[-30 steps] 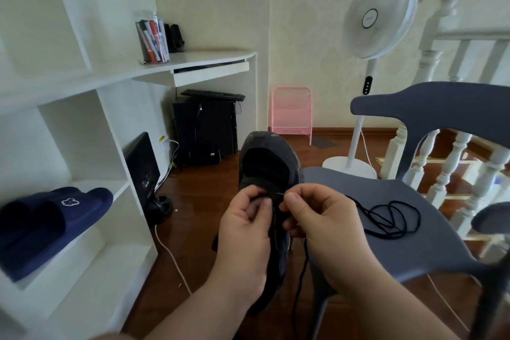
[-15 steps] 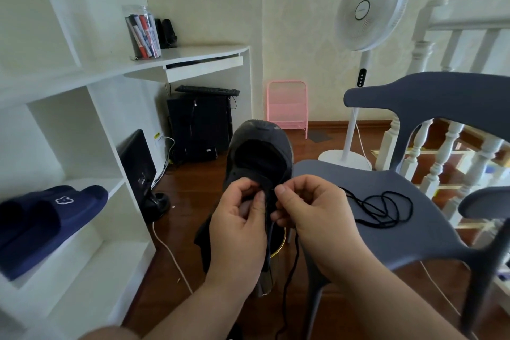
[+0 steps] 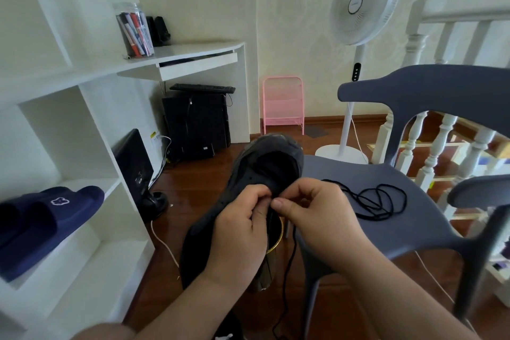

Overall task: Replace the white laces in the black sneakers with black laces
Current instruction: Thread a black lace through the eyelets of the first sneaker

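Observation:
A black sneaker (image 3: 265, 163) is held up in front of me, its opening facing me. My left hand (image 3: 240, 232) grips the sneaker at its eyelet area. My right hand (image 3: 311, 218) pinches a thin black lace (image 3: 289, 265) right beside the left thumb; the lace hangs down from my fingers toward the floor. A second black lace (image 3: 378, 201) lies coiled on the seat of the grey chair (image 3: 386, 226). The lace tip and the eyelets under my fingers are hidden.
White shelving (image 3: 82, 201) stands at the left with navy slippers (image 3: 49, 218) on it. A desk (image 3: 193, 52), a pink rack (image 3: 283, 105), a standing fan (image 3: 358, 63) and a stair railing (image 3: 441, 132) surround the wooden floor. A white cord (image 3: 162, 246) trails on the floor.
The sneaker has tilted and shifted slightly left in my hands. My fingertips have drawn closer together at the eyelet area. The coiled lace on the chair has not moved.

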Motion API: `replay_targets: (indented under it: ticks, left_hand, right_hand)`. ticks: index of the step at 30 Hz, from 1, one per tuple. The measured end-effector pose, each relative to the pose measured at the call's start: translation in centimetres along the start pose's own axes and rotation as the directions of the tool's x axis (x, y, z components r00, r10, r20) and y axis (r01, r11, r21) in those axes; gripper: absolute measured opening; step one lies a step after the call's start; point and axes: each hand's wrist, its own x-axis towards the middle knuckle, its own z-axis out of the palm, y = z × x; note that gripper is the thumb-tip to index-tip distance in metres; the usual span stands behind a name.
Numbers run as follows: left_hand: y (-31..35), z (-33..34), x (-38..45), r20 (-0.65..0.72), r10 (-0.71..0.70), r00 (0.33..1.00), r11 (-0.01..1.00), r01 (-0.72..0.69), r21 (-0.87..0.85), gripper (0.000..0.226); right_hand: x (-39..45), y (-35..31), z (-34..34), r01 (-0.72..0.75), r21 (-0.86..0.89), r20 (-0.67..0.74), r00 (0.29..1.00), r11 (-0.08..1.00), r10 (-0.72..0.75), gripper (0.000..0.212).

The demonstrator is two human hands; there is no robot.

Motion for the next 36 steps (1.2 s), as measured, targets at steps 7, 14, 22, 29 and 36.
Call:
replay_targets:
  ticks: [7, 14, 22, 29, 36]
  left_hand:
    - [0.1, -0.1, 0.3, 0.166, -0.219, 0.961, 0.969, 0.235, -0.082, 0.047]
    - [0.2, -0.7, 0.4, 0.421, -0.147, 0.895, 0.973, 0.207, -0.099, 0.052]
    - [0.0, -2.3, 1.6, 0.780, -0.274, 0.563, 0.620, 0.723, -0.304, 0.051]
    - [-1.4, -2.4, 1.7, 0.556, -0.312, 0.771, 0.830, 0.506, -0.236, 0.023]
    - [-3.0, -0.8, 1.4, 0.387, -0.281, 0.878, 0.951, 0.201, 0.235, 0.065]
  right_hand:
    - [-0.8, 0.2, 0.0, 0.204, -0.267, 0.163, 0.973, 0.942, -0.164, 0.053]
    - [-1.5, 1.0, -0.1, 0.311, -0.426, 0.199, 0.948, 0.849, -0.248, 0.036]
    - [-1.6, 1.2, -0.1, 0.277, -0.486, -0.052, 0.938, 0.829, -0.344, 0.022]
    - [-0.5, 1.6, -1.4, 0.179, -0.495, -0.112, 0.958, 0.851, -0.266, 0.018]
    - [-0.6, 1.5, -1.7, 0.174, -0.476, -0.112, 0.960, 0.862, -0.255, 0.022]
